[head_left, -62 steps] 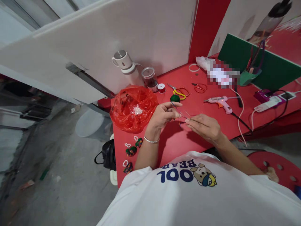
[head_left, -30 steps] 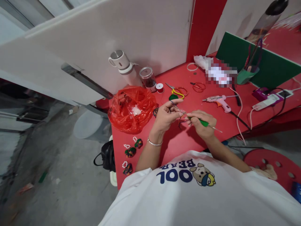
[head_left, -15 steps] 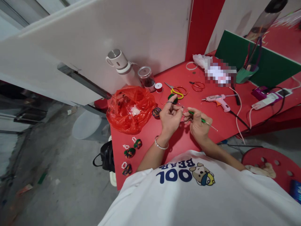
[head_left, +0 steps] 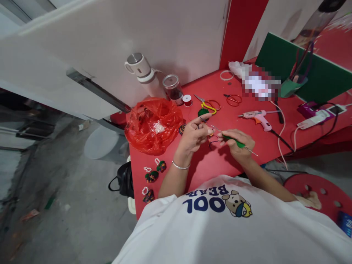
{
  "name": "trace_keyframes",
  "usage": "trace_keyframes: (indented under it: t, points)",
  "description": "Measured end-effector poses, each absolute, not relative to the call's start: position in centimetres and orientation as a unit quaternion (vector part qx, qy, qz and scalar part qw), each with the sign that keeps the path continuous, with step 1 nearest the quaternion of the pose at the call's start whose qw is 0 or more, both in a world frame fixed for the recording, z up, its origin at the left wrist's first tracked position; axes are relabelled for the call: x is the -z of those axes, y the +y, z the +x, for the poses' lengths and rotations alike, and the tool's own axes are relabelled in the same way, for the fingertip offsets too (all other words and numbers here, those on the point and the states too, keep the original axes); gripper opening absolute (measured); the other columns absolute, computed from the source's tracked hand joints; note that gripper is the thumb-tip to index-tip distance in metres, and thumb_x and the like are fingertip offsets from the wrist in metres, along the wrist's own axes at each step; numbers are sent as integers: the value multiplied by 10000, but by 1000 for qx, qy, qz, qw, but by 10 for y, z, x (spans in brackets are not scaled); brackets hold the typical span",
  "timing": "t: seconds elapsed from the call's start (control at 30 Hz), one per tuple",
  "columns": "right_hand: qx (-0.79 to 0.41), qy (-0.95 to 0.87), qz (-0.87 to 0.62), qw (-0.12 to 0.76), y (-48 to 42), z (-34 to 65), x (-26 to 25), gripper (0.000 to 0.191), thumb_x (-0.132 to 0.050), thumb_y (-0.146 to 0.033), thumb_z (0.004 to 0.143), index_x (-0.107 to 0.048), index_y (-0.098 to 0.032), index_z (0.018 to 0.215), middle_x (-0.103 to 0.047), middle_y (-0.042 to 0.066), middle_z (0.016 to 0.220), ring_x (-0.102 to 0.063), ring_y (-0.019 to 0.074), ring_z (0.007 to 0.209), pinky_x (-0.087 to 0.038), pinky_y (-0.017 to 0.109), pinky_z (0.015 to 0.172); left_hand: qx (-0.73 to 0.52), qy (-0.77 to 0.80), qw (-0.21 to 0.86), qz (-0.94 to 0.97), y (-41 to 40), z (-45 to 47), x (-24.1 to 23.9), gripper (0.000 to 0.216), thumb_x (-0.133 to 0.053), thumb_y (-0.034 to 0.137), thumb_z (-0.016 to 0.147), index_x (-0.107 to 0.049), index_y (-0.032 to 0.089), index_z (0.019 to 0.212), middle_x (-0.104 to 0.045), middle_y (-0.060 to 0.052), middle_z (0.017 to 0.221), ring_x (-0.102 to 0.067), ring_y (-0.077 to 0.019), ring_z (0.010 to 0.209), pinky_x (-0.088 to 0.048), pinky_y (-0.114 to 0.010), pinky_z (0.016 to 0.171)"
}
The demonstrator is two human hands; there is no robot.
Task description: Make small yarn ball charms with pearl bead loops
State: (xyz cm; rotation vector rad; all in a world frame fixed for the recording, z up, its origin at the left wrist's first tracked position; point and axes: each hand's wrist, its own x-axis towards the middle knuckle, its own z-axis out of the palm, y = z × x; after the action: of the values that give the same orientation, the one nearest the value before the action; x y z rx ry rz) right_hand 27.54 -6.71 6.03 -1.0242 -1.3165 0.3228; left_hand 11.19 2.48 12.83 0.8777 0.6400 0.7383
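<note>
My right hand (head_left: 239,143) is closed around the green handle of a crochet hook (head_left: 241,144), whose metal tip points left toward my other hand. My left hand (head_left: 194,135) is pinched, with dark multicoloured yarn (head_left: 202,118) running over its raised index finger. Some loose coloured strands hang below the fingertips, between the two hands. Any small worked piece in the pinch is too small to make out. Behind my left hand lie a striped yarn ball (head_left: 182,129), partly hidden, and a green yarn ball (head_left: 202,112).
A red plastic bag (head_left: 148,134) holding white beads lies left. Nearer are several beaded yarn ornaments (head_left: 151,176). Yellow-handled scissors (head_left: 209,107), red-handled snips (head_left: 233,99), a thread spool (head_left: 187,101), a jar (head_left: 172,90) and a flask (head_left: 145,75) stand behind. A pink glue gun (head_left: 260,119) lies right.
My hands have moved slightly apart, the left one shifting left. The hook's tip shows more plainly between them, and loose yarn strands have come into sight below.
</note>
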Motion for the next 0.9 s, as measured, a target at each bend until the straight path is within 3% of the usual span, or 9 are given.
trace_keyframes:
  t: [0.13,0.3,0.53,0.67,0.8,0.9]
  points:
    - [-72,-676,-429,596,-70,288,-74,216,-726,-401,976,-810,-275,1129,-843,41,941,-808,190,858,-678,331,812,-315,313,781,440,29,107,-128,739,-900,183,521,-718,114,1234,-642,66,549,-292,-7,372,-156,-204,412]
    - [-41,-737,-408,537,-74,300,-85,245,-798,-300,922,-798,-277,1166,-843,43,1019,-810,188,901,-679,321,848,-302,323,773,456,31,103,-130,639,-877,163,532,-749,110,1156,-626,60,540,-313,-12,383,-168,-213,422]
    - [-167,-751,-398,501,-76,323,-100,214,-797,-396,917,-827,-279,1094,-835,39,991,-803,173,891,-668,295,844,-278,312,773,477,36,101,-125,370,-835,177,550,-796,124,915,-618,43,553,-304,-6,391,-193,-215,428]
    - [-233,-692,-395,558,-76,309,-94,221,-745,-458,952,-838,-287,1056,-834,30,900,-792,158,771,-666,283,740,-281,290,767,499,32,106,-121,431,-846,182,567,-801,123,992,-667,12,616,-403,-30,426,-238,-207,439]
    - [-258,-564,-432,655,-72,282,-79,285,-733,-502,951,-836,-263,1067,-831,48,879,-751,150,625,-626,263,554,-351,298,708,535,20,120,-114,450,-828,165,620,-786,140,1068,-675,13,697,-556,-67,553,-389,-197,533]
    - [-253,-505,-474,676,-66,270,-74,323,-739,-541,934,-843,-242,1001,-812,45,819,-710,137,560,-599,255,510,-408,330,648,552,12,130,-110,392,-782,134,669,-778,154,1060,-672,13,741,-535,-63,576,-401,-205,559]
